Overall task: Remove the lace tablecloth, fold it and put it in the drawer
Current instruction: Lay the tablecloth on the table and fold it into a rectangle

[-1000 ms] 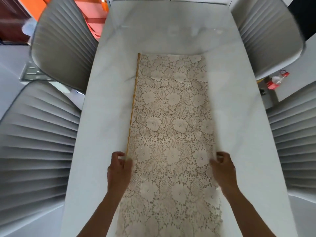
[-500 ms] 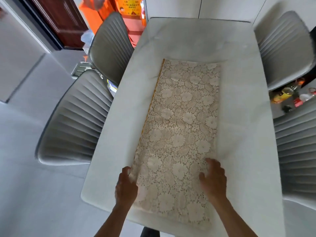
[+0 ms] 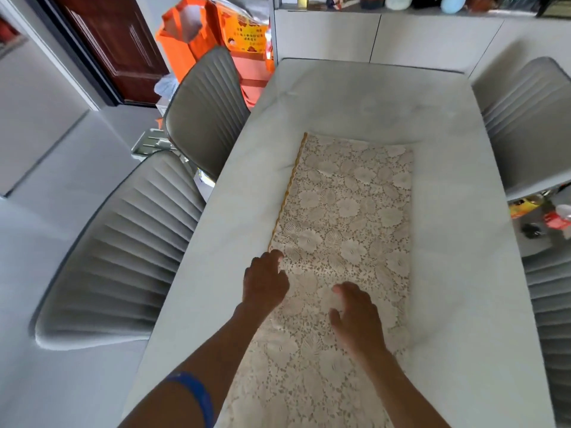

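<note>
Hands had shifted on the lace tablecloth [image 3: 349,211].
Right hand [image 3: 355,316] lay flat, released; left hand [image 3: 265,282] curled at the edge, grip unclear; another fold seemed next.

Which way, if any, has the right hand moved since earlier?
Yes: the right hand moved left, off the right edge of the lace tablecloth toward its middle.

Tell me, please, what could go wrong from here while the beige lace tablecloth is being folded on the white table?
1. The beige floral lace tablecloth lies as a long strip on the smooth white table; it may slide, skewing the next fold.
2. The left hand reaches the gold-trimmed edge and the right hand rests mid-cloth; the open lace could snag fingers.
3. The strip's right edge is unheld and may drift out of line.
</note>
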